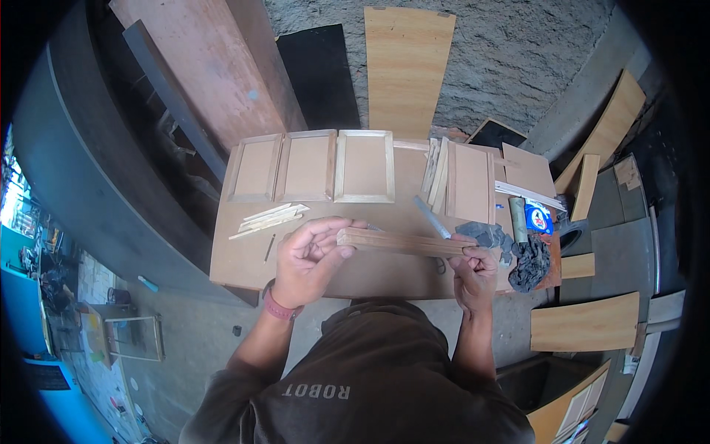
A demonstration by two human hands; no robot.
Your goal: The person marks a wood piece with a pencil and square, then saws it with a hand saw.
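Note:
A short wooden strip with grooves along its length is held up level above the near side of the table. My left hand grips its left end between thumb and fingers. At the other end, my right hand pinches the strip the same way. Beneath it lies the brown tabletop. A pencil rests on the table left of my left hand, near a small stack of thin wood strips. Just beyond the strip, a grey metal ruler-like bar lies at a slant.
Three framed wooden panels line the table's far left edge. Upright-looking strips and another panel lie at the far right. Dark crumpled cloths, a cylinder and a blue package crowd the right end. Boards stand beyond.

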